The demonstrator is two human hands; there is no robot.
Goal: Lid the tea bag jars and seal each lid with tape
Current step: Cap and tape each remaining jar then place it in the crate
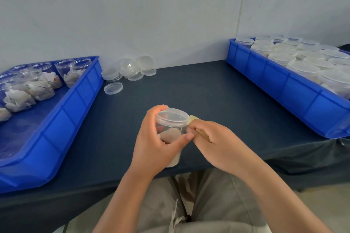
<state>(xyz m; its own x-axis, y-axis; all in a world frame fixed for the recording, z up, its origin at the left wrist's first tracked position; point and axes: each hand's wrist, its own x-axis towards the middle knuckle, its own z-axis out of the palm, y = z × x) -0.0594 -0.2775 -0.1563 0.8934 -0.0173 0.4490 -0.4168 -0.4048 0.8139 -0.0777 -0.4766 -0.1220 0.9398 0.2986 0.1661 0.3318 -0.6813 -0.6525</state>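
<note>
Centrally, near the bench's (189, 89) front edge, both forearms come in from below and meet over a single jar (170, 130). The left hand (157, 138) wraps the jar from its left side: fingers curl round the back with fingertips up at the lid's (172, 116) far rim, and the thumb crosses the front wall. The jar is clear, standing upright on the bench, with a pale tea bag visible inside. The lid is seated on top.

The right hand (216, 142) sits just right of the jar, knuckles up, fingers curled tight. It pinches a pale yellowish strip of tape (193, 118). The strip's free end rises beside the lid's right rim; whether it is stuck to the rim cannot be told. Right fingertips are almost touching the left thumb tip.

To the left, a blue tray (75, 104) holds open jars (37, 85) with tea bags in them, no lids on. To the right, a second blue tray (274, 81) is packed with lidded jars (303, 66). At the back of the bench, against the wall, lies a heap of loose lids (130, 72), with one single lid (113, 88) flat on the bench just in front of it. Both trays stand well apart from the hands.
</note>
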